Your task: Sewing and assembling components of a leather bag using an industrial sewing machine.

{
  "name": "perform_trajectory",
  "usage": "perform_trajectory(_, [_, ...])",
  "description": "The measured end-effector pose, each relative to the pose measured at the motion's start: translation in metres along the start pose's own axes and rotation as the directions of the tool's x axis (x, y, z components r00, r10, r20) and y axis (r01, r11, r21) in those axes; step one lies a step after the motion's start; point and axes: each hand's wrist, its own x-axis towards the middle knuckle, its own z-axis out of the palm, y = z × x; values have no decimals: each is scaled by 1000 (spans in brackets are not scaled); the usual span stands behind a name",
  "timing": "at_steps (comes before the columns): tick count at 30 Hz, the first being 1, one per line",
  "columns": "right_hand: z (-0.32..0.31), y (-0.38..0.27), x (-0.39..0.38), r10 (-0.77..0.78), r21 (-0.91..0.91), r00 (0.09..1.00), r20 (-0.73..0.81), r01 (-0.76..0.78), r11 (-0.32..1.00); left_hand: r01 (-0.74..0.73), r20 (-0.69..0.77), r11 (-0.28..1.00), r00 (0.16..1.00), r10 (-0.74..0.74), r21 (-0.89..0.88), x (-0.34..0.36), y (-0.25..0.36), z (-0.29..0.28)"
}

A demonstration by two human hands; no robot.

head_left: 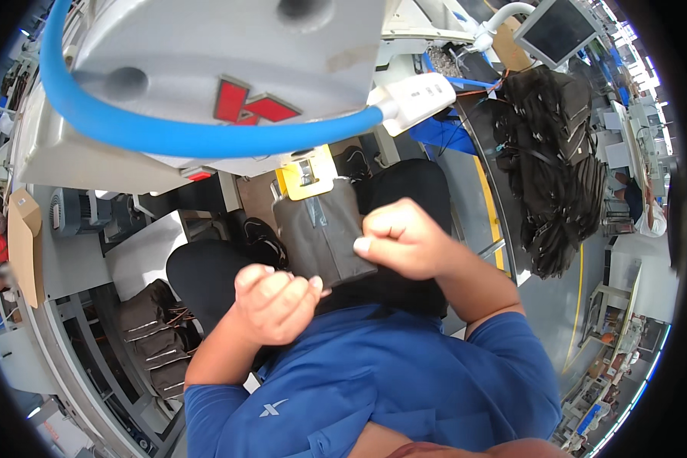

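A dark grey fabric piece (310,243), like a bag panel, lies in front of me, its far end under the yellow guard (318,172) of a large white machine (179,53). At the piece's near left corner, my left hand (276,304) is closed, fingertips pressed together on the edge. My right hand (406,240) is closed at the right edge, thumb laid along the fabric and fingers curled under. The needle area is mostly hidden behind the guard and the machine head.
A thick blue hose (206,137) curves across the machine to a white control box (420,99). Black fabric pieces (549,168) are heaped at the right, and dark grey pieces (156,336) are stacked at the lower left. A screen (559,32) hangs at the far right.
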Motion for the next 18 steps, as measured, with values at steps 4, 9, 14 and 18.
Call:
perform_trajectory(4, [-63,58,53,3,-357,803,-596,-268,895,-83,51,996,995,84,-21,-1,18,-14])
perform_trajectory(9, [-171,150,114,-293,-845,793,-534,-515,146,-49,128,935,987,100,-351,5,34,-18])
perform_trajectory(14, [-193,131,127,37,-708,720,-693,-689,156,-39,90,921,993,80,-387,-2,41,-17])
perform_trajectory(18, [-198,154,117,-279,-716,670,-688,-690,109,-21,66,916,997,51,-400,-7,46,-14])
